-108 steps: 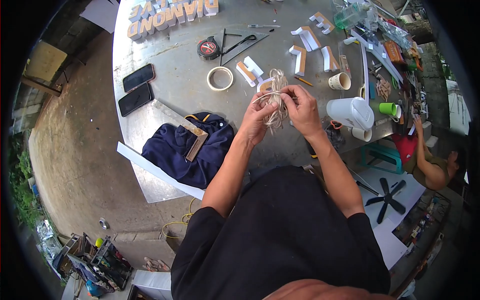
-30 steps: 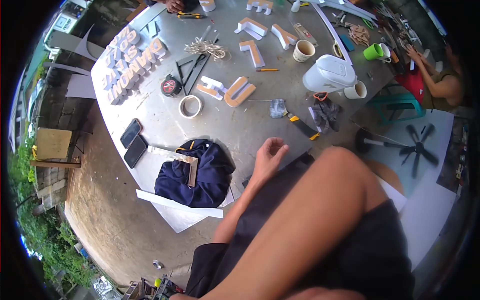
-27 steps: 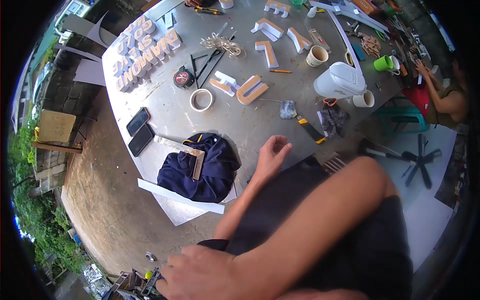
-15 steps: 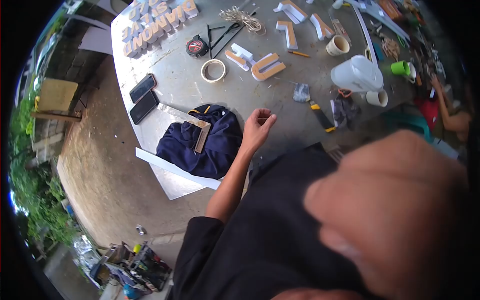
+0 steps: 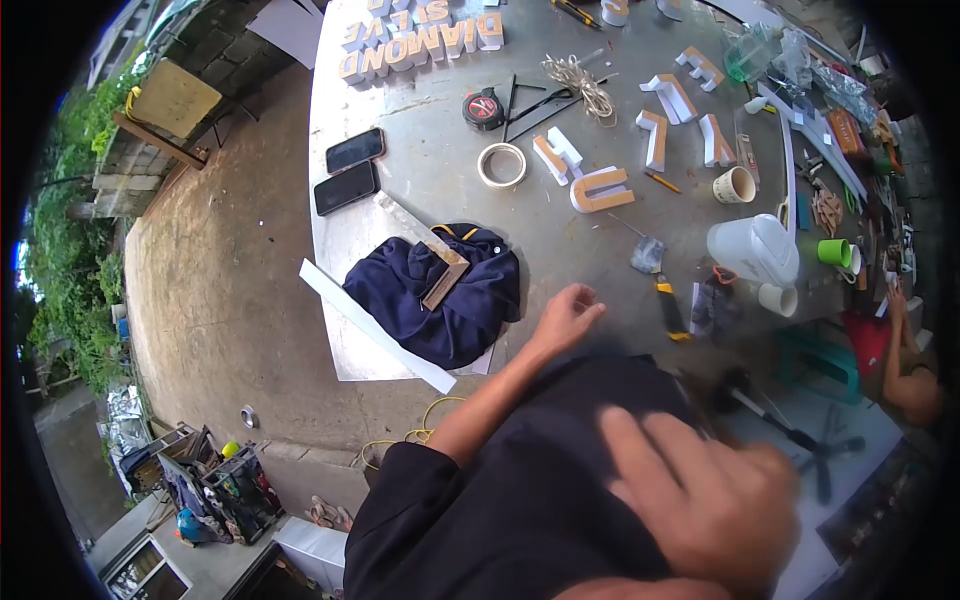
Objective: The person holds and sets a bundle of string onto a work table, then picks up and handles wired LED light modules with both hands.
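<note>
My left hand hovers by the table's near edge, fingers loosely curled and apart, holding nothing. Left of it lies a navy cloth bundle with a metal try square on top. My right hand is blurred and close to the camera, in front of my black shirt; its fingers are partly spread and nothing shows in them. A yellow-black cutter lies right of my left hand. Farther back are a U-shaped letter, a tape roll and a bundle of cord.
Two phones lie at the table's left edge. A white jug, a paper cup and a green cup stand at the right. Beyond them, another person works. A fan stands below the table's right side.
The cord bundle, earlier in both hands, lies on the table. My right hand has swung up near the camera, then lower before my shirt. The view has shifted.
</note>
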A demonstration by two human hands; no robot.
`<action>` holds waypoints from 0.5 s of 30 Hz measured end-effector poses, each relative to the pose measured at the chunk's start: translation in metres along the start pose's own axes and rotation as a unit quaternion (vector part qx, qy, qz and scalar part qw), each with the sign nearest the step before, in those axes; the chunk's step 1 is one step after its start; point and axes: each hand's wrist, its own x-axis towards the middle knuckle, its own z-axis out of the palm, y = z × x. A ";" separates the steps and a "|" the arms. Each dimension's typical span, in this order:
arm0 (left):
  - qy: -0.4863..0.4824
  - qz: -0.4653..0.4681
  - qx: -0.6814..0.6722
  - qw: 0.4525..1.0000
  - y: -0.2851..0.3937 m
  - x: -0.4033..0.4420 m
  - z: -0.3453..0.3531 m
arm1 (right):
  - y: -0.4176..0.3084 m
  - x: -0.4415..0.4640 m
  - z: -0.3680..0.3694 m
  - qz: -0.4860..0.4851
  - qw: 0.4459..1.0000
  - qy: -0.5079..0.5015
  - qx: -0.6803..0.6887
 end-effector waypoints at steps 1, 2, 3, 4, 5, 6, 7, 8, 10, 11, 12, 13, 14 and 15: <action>0.041 0.080 0.091 0.992 -0.006 0.000 0.001 | 0.011 0.003 0.010 0.006 0.993 -0.111 0.040; 0.081 0.156 0.181 0.968 -0.012 -0.001 0.003 | 0.033 0.012 0.030 -0.011 0.995 -0.085 0.045; 0.029 0.078 0.244 0.966 0.004 -0.005 -0.004 | 0.054 0.021 0.052 0.010 0.996 -0.061 0.057; 0.033 0.080 0.247 0.965 0.004 -0.008 -0.004 | 0.074 0.032 0.077 0.062 0.994 -0.048 0.077; 0.040 0.107 0.383 0.917 0.001 -0.013 -0.001 | 0.098 0.036 0.118 0.075 0.995 0.030 0.052; 0.053 0.136 0.511 0.847 -0.001 -0.012 0.001 | 0.119 0.041 0.149 0.107 0.993 0.031 0.027; -0.012 0.086 0.545 0.834 -0.012 -0.006 0.007 | 0.142 0.043 0.190 0.143 0.990 0.017 -0.008; 0.003 0.091 0.551 0.830 -0.009 -0.007 0.011 | 0.158 0.043 0.221 0.172 0.985 -0.022 -0.001; -0.007 0.074 0.541 0.838 -0.010 -0.013 0.014 | 0.176 0.032 0.284 0.190 0.980 -0.051 0.012; -0.026 0.062 0.547 0.835 -0.014 -0.010 0.013 | 0.183 0.021 0.318 0.162 0.986 -0.040 0.001; -0.020 0.058 0.550 0.833 -0.013 -0.007 0.009 | 0.187 0.012 0.342 0.137 0.990 -0.033 -0.009; -0.021 0.073 0.547 0.834 -0.013 -0.009 0.007 | 0.186 0.004 0.357 0.135 0.990 -0.035 -0.004; -0.024 0.090 0.545 0.833 -0.012 -0.012 0.007 | 0.184 -0.003 0.369 0.115 0.993 -0.030 0.009; -0.029 0.086 0.542 0.836 -0.010 -0.011 0.006 | 0.182 -0.005 0.378 0.096 0.995 -0.019 0.023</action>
